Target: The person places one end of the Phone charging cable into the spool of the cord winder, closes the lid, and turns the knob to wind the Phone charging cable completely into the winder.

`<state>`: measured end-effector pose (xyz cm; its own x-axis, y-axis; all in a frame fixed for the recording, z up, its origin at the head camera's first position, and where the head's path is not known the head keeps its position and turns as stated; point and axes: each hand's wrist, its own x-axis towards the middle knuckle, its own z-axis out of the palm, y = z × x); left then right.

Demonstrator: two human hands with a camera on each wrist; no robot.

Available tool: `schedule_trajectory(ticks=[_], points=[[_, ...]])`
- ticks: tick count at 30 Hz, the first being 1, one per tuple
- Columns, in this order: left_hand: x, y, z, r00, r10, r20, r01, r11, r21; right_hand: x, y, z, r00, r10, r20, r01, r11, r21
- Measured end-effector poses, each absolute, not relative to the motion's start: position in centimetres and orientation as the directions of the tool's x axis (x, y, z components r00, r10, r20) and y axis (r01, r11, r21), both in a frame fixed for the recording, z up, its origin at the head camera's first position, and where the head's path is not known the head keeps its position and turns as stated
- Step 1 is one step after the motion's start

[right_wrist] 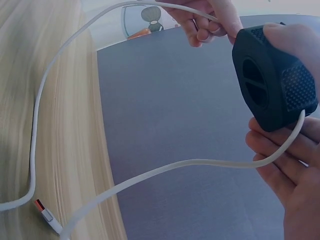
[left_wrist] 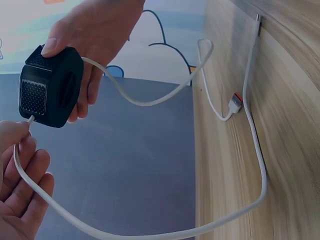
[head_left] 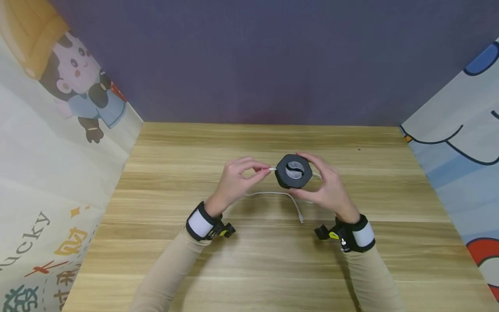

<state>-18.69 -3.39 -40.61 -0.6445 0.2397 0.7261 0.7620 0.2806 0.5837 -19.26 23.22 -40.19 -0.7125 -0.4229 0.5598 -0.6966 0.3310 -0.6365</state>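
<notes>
My right hand (head_left: 325,186) grips a black six-sided cable winder (head_left: 294,170) between thumb and fingers, above the wooden table. Its round middle has a curved divider, and its side faces are textured. A white charging cable (right_wrist: 200,162) runs out of both sides of it. Close to the winder's left side, my left hand (head_left: 239,177) pinches the cable between thumb and forefinger. In the left wrist view the other left fingers (left_wrist: 37,170) are loosely bent below the cable. One cable end has a USB plug (left_wrist: 235,103) with a red-orange inside, near the tabletop.
The cable's other, slim end (head_left: 300,218) lies on the wooden table (head_left: 249,264) in front of the winder. A dark blue-grey panel (head_left: 249,60) stands at the back. Cartoon-printed sheets hang at the left (head_left: 58,164) and right (head_left: 448,151).
</notes>
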Motion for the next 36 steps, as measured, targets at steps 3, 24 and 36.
schedule_trajectory(ticks=[3,24,36], points=[[-18.65,-3.49,-40.66,-0.64,0.236,0.731,0.765,0.28,0.58,-19.17,23.25,-40.08,-0.717,-0.419,0.557,-0.694,0.345,-0.632],[-18.49,-3.86,-41.09,-0.607,0.194,0.771,0.788,0.277,0.55,-19.18,23.46,-40.09,-0.719,-0.418,0.556,-0.691,0.344,-0.635],[-18.24,-4.03,-41.3,-0.601,0.166,0.782,0.788,0.285,0.545,-19.24,23.57,-40.27,-0.706,-0.421,0.569,-0.703,0.323,-0.633]])
